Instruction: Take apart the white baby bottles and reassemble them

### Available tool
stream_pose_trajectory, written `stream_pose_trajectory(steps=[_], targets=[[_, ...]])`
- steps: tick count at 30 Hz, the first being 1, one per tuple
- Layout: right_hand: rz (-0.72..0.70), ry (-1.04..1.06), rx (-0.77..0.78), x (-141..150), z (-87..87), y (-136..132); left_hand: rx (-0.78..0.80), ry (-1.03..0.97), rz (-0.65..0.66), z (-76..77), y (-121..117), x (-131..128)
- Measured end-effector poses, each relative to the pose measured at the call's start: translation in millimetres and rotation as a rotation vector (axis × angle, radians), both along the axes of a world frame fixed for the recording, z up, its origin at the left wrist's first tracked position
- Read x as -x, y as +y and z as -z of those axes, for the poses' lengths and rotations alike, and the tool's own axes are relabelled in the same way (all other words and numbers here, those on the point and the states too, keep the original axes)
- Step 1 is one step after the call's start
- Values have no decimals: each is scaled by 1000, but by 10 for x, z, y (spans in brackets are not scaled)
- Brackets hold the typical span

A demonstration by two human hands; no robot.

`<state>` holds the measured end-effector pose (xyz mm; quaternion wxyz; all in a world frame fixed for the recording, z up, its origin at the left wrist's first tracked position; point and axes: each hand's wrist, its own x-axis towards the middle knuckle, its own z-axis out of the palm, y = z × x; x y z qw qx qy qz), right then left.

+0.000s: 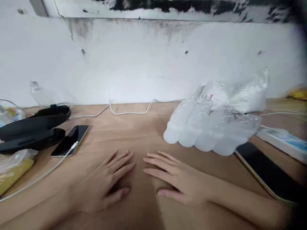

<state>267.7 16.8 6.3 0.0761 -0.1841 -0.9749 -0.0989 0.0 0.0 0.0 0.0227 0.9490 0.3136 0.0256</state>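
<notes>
My left hand (105,182) lies flat on the brown tabletop (124,131), fingers stretched out toward the middle, nothing in it. Facing it across a small gap, my right hand (172,177) also rests palm down with its fingers extended and holds nothing. Beyond the right hand sit several whitish, rounded, translucent packs (203,127) in clear plastic, side by side; the hand does not touch them. Left of my left hand is a phone (70,140) with a white cable (48,172) plugged into its near end.
Black curved objects (33,127) and a yellow plastic packet (14,172) lie at the left. A larger dark phone (268,172) and a white-and-blue box (285,142) are at the right. A white cord (129,113) runs along the stained wall (134,64).
</notes>
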Motion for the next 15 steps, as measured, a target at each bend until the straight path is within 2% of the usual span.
stream_pose_trajectory(steps=[2,4,7,10,13,15], targets=[[-32,85,-198,-38,-37,102,-158,-164,57,1,-51,-4],[12,137,-378,-94,-142,202,-262,-259,133,-7,-85,-14],[269,155,-589,-217,-420,347,-318,-262,284,-25,-97,-39],[400,35,-614,-339,-670,482,-268,-270,212,-11,-90,-49],[351,-31,-512,-367,-793,569,-251,-382,68,39,-91,-40],[281,43,-380,-302,-818,563,-241,-470,-35,62,-86,-49]])
